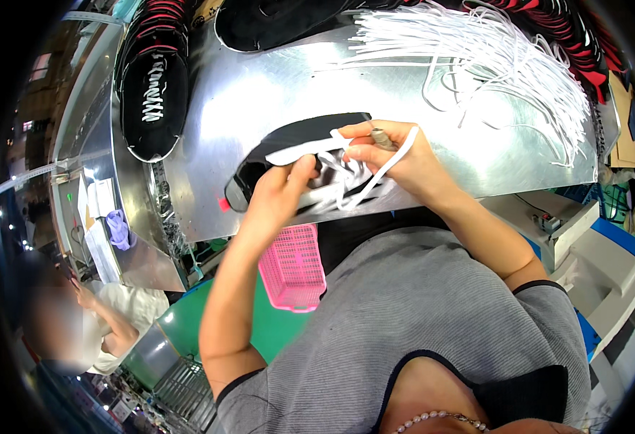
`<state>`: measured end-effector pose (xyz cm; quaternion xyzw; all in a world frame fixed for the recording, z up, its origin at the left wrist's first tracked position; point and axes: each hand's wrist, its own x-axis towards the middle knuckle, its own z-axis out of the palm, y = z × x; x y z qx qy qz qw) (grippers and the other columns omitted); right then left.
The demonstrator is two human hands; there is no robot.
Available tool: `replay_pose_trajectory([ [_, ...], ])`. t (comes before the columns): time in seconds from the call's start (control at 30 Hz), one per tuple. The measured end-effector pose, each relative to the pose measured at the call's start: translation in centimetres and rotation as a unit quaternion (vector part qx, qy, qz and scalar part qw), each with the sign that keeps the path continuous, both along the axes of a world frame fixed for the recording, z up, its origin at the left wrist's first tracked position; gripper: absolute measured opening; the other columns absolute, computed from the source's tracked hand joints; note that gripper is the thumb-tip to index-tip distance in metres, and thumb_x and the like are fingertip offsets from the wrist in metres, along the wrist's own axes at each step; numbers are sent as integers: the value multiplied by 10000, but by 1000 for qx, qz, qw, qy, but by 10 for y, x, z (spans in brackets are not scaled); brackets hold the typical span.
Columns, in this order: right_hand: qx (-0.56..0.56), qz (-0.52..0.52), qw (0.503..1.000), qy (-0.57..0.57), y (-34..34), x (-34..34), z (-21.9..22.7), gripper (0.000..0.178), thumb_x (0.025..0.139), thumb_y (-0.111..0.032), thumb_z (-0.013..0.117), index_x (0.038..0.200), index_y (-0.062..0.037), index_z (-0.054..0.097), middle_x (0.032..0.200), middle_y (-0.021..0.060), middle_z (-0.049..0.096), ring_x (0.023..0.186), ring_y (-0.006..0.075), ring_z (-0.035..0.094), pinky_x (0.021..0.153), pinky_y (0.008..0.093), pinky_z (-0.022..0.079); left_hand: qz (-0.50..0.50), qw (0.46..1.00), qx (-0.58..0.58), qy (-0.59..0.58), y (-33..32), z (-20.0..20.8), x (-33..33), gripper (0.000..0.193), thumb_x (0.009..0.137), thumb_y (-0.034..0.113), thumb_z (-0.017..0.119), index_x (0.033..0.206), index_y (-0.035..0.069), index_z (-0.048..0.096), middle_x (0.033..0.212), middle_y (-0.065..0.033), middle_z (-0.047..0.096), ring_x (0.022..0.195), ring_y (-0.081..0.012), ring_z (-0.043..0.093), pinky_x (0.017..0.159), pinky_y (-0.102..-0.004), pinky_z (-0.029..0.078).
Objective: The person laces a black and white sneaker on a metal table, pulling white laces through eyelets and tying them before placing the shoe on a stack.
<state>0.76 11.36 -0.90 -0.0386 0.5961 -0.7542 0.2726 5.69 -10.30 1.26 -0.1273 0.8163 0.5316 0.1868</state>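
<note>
A black shoe upper (pixel 288 137) with a white strip (pixel 304 151) along its opening lies on the metal table in front of me. My left hand (pixel 277 192) is closed on its near side, thumb and fingers pinching the edge by the white strip. Loops of white shoelace (pixel 346 181) spread over the upper's near part. Above the upper's right end, my right hand (pixel 397 155) pinches a shoelace at the strip's end. A short tool with a tan handle (pixel 383 139) is also tucked in its fingers; the tool's tip cannot be made out.
White laces (pixel 476 58) lie in a large bundle at the back right of the table. A laced black upper (pixel 154 101) sits at left, with stacked red-and-black uppers (pixel 549 22) behind. Below the table edge hangs a pink basket (pixel 292 267). Another person (pixel 107 325) is at lower left.
</note>
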Motion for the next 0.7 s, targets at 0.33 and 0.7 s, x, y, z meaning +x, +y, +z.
replay_pose_trajectory([
  [0.33,141,3,986,87,-1,1,-11,396,846,-50,742,1191,-29,547,805,65,683,734,109,637,653,270,494,98,987,121,24,36,-20,-7,237,930,217,684,1073,28,669,869,-50,687,751,-105,639,682,-233,502],
  [0.7,174,23,960,220,26,14,-8,209,941,-152,654,1052,-3,558,804,103,658,657,195,594,612,324,461,137,979,66,136,61,-12,0,177,861,46,725,1021,-17,682,946,-45,703,820,-98,649,726,-245,512],
])
